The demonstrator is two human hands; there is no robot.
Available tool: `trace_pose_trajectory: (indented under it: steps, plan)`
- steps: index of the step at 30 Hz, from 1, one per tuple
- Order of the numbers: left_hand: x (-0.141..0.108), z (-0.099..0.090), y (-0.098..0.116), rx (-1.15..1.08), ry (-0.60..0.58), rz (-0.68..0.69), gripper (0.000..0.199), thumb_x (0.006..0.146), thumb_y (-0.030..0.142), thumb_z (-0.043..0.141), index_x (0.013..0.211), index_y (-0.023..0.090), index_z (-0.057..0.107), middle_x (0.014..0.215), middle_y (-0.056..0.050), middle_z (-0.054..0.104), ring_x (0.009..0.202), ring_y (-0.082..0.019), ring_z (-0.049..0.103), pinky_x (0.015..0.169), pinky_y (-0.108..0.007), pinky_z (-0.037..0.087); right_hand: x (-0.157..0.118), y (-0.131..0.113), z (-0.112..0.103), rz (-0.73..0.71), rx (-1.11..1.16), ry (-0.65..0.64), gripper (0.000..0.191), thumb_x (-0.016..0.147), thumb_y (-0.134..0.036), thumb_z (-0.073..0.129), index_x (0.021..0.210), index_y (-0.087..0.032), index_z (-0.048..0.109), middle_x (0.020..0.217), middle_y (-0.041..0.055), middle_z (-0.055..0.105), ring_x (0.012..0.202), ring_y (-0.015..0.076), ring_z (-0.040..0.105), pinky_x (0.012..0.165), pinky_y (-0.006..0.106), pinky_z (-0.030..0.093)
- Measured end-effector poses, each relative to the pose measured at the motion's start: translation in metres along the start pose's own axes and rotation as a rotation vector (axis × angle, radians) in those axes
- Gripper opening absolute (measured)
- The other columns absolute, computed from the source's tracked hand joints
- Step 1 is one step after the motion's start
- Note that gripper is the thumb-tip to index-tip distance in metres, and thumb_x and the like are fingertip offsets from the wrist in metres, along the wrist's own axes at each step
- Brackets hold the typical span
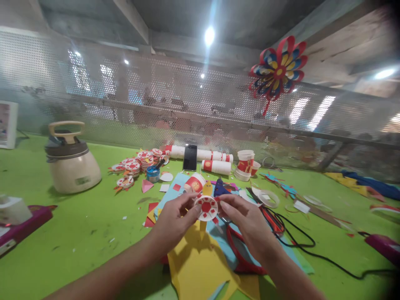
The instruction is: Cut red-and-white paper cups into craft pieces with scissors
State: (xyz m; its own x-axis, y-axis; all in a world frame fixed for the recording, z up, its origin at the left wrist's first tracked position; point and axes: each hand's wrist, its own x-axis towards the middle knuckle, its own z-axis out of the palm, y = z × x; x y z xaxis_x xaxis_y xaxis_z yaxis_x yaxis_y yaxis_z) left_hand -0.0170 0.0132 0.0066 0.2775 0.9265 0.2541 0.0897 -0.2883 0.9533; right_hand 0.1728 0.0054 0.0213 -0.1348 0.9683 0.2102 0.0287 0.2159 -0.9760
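Observation:
Between my hands is a small paper turtle (207, 209): a white disc with red paper patches, a yellow head at the top, a yellow tail below and small red legs. My left hand (178, 212) pinches the disc's left rim between thumb and fingers. At the upper right, the fingertips of my right hand (246, 221) close on a small red leg at its edge. Yellow paper (200, 266) lies beneath, over light blue sheets. Red-handled scissors (236, 246) lie under my right hand, partly hidden by it.
Finished paper turtles (133, 166) are piled left of a blue glue jar (153, 173). Behind stand a phone (190, 157), stacked paper cups (217, 167) and upright cups (245, 162). A kettle (75, 166) stands left. A black cable (331, 260) and tape roll (270, 198) lie right.

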Motion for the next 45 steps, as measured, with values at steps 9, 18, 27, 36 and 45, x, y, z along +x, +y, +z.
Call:
trace_pose_trajectory:
  steps: [9, 18, 27, 36, 45]
  plan:
    - [-0.004, 0.007, -0.003, 0.033, -0.048, 0.033, 0.036, 0.085, 0.038, 0.053, 0.114, 0.019, 0.059, 0.083, -0.005, 0.063, 0.07, -0.017, 0.054, 0.062, -0.028, 0.046, -0.003, -0.002, 0.005, -0.018, -0.005, 0.04, 0.018, 0.075, -0.035, 0.07, 0.078, -0.018, 0.068, 0.075, 0.0016, 0.066, 0.07, 0.0165, 0.056, 0.066, 0.029, 0.044]
    - [-0.005, 0.016, 0.004, -0.107, -0.132, -0.062, 0.025, 0.083, 0.042, 0.055, 0.078, 0.017, 0.056, 0.064, 0.001, 0.051, 0.056, -0.012, 0.049, 0.052, -0.024, 0.045, -0.004, 0.008, 0.01, 0.084, 0.218, 0.02, 0.019, 0.072, -0.031, 0.074, 0.077, -0.017, 0.063, 0.072, -0.0005, 0.062, 0.065, 0.0131, 0.056, 0.063, 0.027, 0.045]
    - [-0.007, 0.019, 0.008, -0.122, -0.103, -0.131, 0.025, 0.077, 0.04, 0.062, 0.07, 0.017, 0.054, 0.059, 0.003, 0.051, 0.053, -0.011, 0.047, 0.049, -0.021, 0.038, -0.011, 0.004, 0.016, 0.205, 0.424, -0.064, 0.021, 0.075, -0.03, 0.072, 0.069, -0.017, 0.057, 0.065, -0.0017, 0.057, 0.06, 0.011, 0.052, 0.06, 0.025, 0.042]
    - [-0.011, 0.016, 0.009, -0.066, -0.184, -0.082, 0.025, 0.081, 0.04, 0.057, 0.073, 0.016, 0.052, 0.06, 0.003, 0.05, 0.053, -0.01, 0.046, 0.05, -0.021, 0.037, -0.015, -0.004, 0.016, 0.305, 0.667, -0.144, 0.016, 0.07, -0.019, 0.075, 0.079, -0.015, 0.062, 0.069, 0.0, 0.061, 0.058, 0.0096, 0.054, 0.058, 0.022, 0.042]
    - [-0.014, 0.015, 0.007, 0.047, -0.15, 0.076, 0.016, 0.082, 0.03, 0.055, 0.075, 0.016, 0.056, 0.069, 0.0, 0.055, 0.062, -0.013, 0.048, 0.056, -0.023, 0.038, -0.022, -0.014, 0.019, 0.29, 0.779, -0.203, 0.012, 0.074, -0.011, 0.069, 0.083, -0.015, 0.063, 0.072, 0.001, 0.065, 0.059, 0.0092, 0.057, 0.058, 0.02, 0.043]
